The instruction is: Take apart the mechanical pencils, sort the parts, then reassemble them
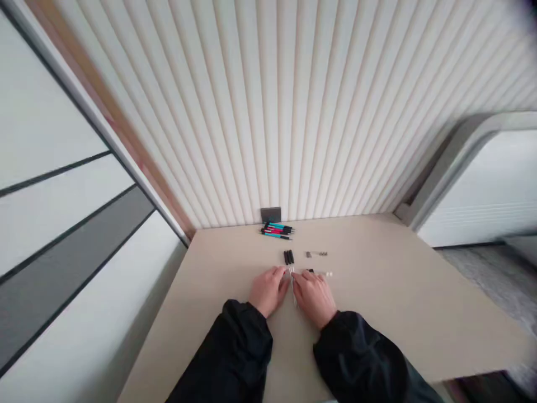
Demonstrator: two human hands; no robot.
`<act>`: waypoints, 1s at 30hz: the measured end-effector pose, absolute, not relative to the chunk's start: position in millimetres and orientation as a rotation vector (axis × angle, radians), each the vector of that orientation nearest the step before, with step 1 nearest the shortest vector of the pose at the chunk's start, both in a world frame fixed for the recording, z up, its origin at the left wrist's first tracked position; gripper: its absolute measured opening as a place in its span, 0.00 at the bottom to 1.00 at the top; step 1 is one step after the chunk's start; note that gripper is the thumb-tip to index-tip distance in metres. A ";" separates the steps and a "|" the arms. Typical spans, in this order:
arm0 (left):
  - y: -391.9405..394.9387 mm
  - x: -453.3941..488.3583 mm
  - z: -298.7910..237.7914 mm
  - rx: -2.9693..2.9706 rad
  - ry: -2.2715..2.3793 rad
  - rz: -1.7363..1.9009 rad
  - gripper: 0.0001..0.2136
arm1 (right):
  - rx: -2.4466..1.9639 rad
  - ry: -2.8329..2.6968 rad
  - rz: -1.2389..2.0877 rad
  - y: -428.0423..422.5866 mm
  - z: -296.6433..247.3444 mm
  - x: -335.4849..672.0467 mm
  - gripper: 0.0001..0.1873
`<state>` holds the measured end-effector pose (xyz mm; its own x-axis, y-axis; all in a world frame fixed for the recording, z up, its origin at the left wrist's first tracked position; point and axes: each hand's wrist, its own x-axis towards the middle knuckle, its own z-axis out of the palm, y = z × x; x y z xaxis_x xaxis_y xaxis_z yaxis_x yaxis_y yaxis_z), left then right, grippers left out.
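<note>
Between my two hands, several thin whitish sticks that look like pen refills [294, 298] lie lengthwise on the table. My left hand [268, 291] rests just left of them with its fingers curled and the fingertips drawn together; whatever it pinches is too small to make out. From the other side, the closed fingertips of my right hand [315, 296] press on the refills. Just beyond the fingertips, black pen grips [289, 257] lie side by side. Past the right hand's knuckles are a small black part [310, 271] and small white pieces [328, 274].
Small metallic parts, perhaps springs [323, 254], lie right of the grips. Farther back is a pile of blue and red pens [277, 230] before a dark block [271, 215]. The beige table [369, 280] meets a ribbed wall behind, with a white panel on the left.
</note>
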<state>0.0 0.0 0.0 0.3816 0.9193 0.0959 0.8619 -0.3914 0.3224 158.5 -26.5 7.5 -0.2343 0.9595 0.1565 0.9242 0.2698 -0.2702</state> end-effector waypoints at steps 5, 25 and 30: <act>0.3 -0.5 2.9 2.428 1.591 0.401 0.12 | -1.724 -2.269 0.180 -27.0 7.8 158.4 0.14; -0.4 -0.5 6.3 2.438 1.606 0.410 0.11 | -1.734 -2.231 0.120 -27.3 5.4 157.7 0.13; -0.4 -0.9 6.1 2.440 1.605 0.410 0.11 | -1.728 -2.232 0.122 -27.4 6.7 157.5 0.12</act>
